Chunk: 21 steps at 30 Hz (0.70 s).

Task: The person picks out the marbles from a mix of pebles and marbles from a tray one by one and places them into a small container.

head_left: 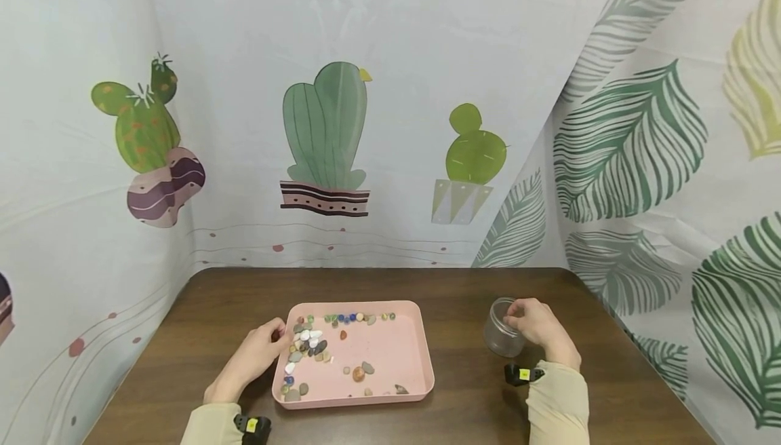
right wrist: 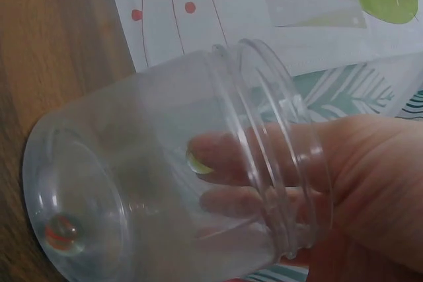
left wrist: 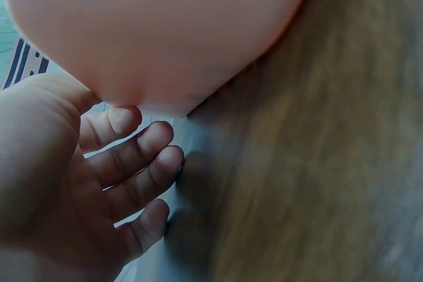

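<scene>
At the left rim of a pink tray [head_left: 393,357], my left hand [head_left: 257,351] pinches the wall between thumb and index finger, the other fingers loosely curled outside it. Several marbles [head_left: 348,318] line the tray's far side. White, grey and brown pebbles [head_left: 311,340] cluster at its left. To the right stands a clear plastic jar [head_left: 502,343] without a lid. My right hand [head_left: 539,326] reaches into its mouth, and inside the wall the fingertips pinch a glass marble [right wrist: 197,163] with a yellow-green streak. Another marble [right wrist: 64,234], orange inside, lies on the jar's bottom.
The dark wooden table [head_left: 464,391] carries both tray and jar, with a stretch of tabletop between them. A white cloth [head_left: 390,106] printed with cacti and leaves hangs behind and along the sides. Each wrist wears a small black camera [head_left: 518,374].
</scene>
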Each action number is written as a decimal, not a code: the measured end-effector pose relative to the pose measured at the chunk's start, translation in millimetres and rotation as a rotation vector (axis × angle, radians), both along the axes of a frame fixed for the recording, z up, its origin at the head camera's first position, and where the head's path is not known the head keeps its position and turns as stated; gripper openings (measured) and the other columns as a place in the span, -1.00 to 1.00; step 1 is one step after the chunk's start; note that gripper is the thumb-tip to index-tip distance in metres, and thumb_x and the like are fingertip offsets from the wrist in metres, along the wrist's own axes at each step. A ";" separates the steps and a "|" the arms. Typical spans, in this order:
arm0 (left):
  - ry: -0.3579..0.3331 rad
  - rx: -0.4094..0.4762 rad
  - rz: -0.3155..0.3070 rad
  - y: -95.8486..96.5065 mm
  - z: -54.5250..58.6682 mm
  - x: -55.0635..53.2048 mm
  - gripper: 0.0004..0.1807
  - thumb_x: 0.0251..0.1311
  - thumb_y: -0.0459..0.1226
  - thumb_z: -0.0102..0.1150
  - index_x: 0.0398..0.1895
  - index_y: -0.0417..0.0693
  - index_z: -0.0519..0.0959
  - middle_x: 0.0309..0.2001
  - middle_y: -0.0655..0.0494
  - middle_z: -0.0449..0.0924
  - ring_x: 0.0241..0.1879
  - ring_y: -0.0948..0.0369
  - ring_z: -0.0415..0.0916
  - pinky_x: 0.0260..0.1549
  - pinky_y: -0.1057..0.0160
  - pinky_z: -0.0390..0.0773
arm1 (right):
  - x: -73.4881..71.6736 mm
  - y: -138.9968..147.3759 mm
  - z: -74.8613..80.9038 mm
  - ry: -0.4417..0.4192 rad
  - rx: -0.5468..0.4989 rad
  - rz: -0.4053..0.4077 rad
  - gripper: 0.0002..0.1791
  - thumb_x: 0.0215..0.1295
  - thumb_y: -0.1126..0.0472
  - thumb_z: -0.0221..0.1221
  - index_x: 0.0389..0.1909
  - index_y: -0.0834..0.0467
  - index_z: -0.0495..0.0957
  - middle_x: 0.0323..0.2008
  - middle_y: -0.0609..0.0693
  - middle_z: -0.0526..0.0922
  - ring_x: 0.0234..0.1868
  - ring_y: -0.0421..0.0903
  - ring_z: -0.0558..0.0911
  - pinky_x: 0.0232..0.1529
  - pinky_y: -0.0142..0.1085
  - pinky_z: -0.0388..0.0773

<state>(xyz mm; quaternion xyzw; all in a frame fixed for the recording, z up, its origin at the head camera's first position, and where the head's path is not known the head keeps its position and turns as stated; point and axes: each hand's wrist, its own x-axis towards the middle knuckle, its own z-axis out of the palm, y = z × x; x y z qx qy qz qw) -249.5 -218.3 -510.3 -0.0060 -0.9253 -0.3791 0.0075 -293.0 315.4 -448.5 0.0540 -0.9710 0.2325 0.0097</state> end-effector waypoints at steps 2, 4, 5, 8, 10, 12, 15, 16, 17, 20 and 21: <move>-0.003 -0.003 0.001 0.0 0.1 -0.2 -0.88 0.27 -0.24 0.14 -0.37 -0.02 0.41 -0.52 0.14 0.31 -0.46 0.21 0.30 -0.52 0.27 0.23 | -0.2 0.0 0.0 0.002 -0.001 -0.001 -0.90 0.18 0.23 0.29 -0.35 0.18 0.61 -0.36 0.06 0.61 -0.28 0.06 0.52 -0.26 -0.05 0.45; -0.006 -0.003 0.002 0.1 0.2 -0.6 -0.88 0.27 -0.24 0.14 -0.37 -0.02 0.41 -0.52 0.13 0.32 -0.46 0.20 0.30 -0.52 0.26 0.23 | -0.2 0.3 0.0 0.004 -0.001 -0.003 -0.90 0.17 0.22 0.29 -0.35 0.17 0.61 -0.35 0.06 0.62 -0.27 0.06 0.53 -0.24 -0.04 0.45; -0.008 -0.004 0.002 0.1 0.3 -0.8 -0.88 0.27 -0.24 0.14 -0.37 -0.02 0.41 -0.52 0.13 0.32 -0.46 0.20 0.30 -0.52 0.26 0.23 | -0.1 0.5 0.2 0.002 -0.006 -0.001 -0.89 0.17 0.22 0.29 -0.34 0.18 0.61 -0.35 0.07 0.63 -0.27 0.06 0.54 -0.24 -0.04 0.46; -0.007 -0.001 0.002 0.3 0.5 -1.0 -0.87 0.27 -0.24 0.14 -0.38 -0.02 0.41 -0.52 0.13 0.32 -0.46 0.20 0.30 -0.52 0.26 0.23 | 0.2 0.9 0.7 -0.012 -0.019 -0.007 -0.83 0.19 0.21 0.28 -0.27 0.22 0.62 -0.30 0.10 0.64 -0.25 0.08 0.56 -0.23 -0.03 0.48; -0.005 0.002 0.003 0.1 0.4 -1.0 -0.87 0.27 -0.24 0.14 -0.38 -0.02 0.41 -0.53 0.13 0.31 -0.47 0.20 0.30 -0.52 0.26 0.23 | 0.8 1.1 2.0 -0.023 -0.030 -0.008 -0.78 0.21 0.19 0.27 -0.21 0.25 0.62 -0.27 0.13 0.64 -0.22 0.09 0.57 -0.21 0.00 0.49; -0.002 0.003 0.003 -0.2 0.2 -1.1 -0.87 0.26 -0.24 0.15 -0.38 -0.02 0.41 -0.53 0.13 0.31 -0.47 0.20 0.30 -0.52 0.26 0.23 | 1.8 1.2 4.3 -0.026 -0.031 -0.007 -0.74 0.23 0.16 0.26 -0.17 0.26 0.62 -0.23 0.16 0.65 -0.17 0.12 0.58 -0.18 0.03 0.49; -0.005 0.002 0.002 -0.6 -0.1 -0.8 -0.87 0.27 -0.24 0.15 -0.38 -0.02 0.41 -0.53 0.14 0.31 -0.47 0.20 0.30 -0.52 0.26 0.23 | 5.9 1.1 11.5 -0.020 -0.025 0.009 -0.69 0.27 0.13 0.23 -0.12 0.29 0.60 -0.18 0.21 0.64 -0.13 0.17 0.58 -0.15 0.06 0.49; -0.008 0.003 0.001 -0.7 0.0 -0.6 -0.86 0.27 -0.24 0.15 -0.38 -0.02 0.41 -0.53 0.14 0.31 -0.47 0.20 0.30 -0.52 0.26 0.23 | 7.9 0.9 15.1 -0.008 -0.021 0.012 -0.67 0.28 0.11 0.22 -0.10 0.30 0.59 -0.16 0.24 0.64 -0.11 0.20 0.58 -0.14 0.08 0.48; -0.010 0.001 0.000 -0.7 -0.1 -0.6 -0.87 0.27 -0.24 0.14 -0.38 -0.02 0.41 -0.53 0.14 0.31 -0.47 0.21 0.30 -0.52 0.26 0.23 | 10.5 0.3 19.9 0.009 -0.019 0.016 -0.64 0.30 0.11 0.21 -0.08 0.32 0.58 -0.13 0.27 0.63 -0.08 0.24 0.57 -0.13 0.09 0.48; -0.013 0.003 0.000 -0.4 1.2 0.3 -0.87 0.27 -0.24 0.13 -0.37 -0.03 0.41 -0.54 0.14 0.31 -0.49 0.21 0.29 -0.54 0.28 0.22 | 19.6 -3.3 36.3 0.064 -0.024 0.022 -0.56 0.34 0.09 0.17 0.03 0.37 0.53 -0.01 0.35 0.58 0.05 0.33 0.51 -0.04 0.15 0.44; -0.010 0.003 -0.001 -0.3 1.4 0.4 -0.88 0.27 -0.25 0.13 -0.37 -0.03 0.41 -0.54 0.14 0.31 -0.49 0.21 0.29 -0.55 0.28 0.22 | 22.8 -5.3 42.1 0.084 -0.025 0.022 -0.54 0.35 0.08 0.17 0.06 0.38 0.50 0.03 0.36 0.55 0.08 0.35 0.49 -0.01 0.16 0.41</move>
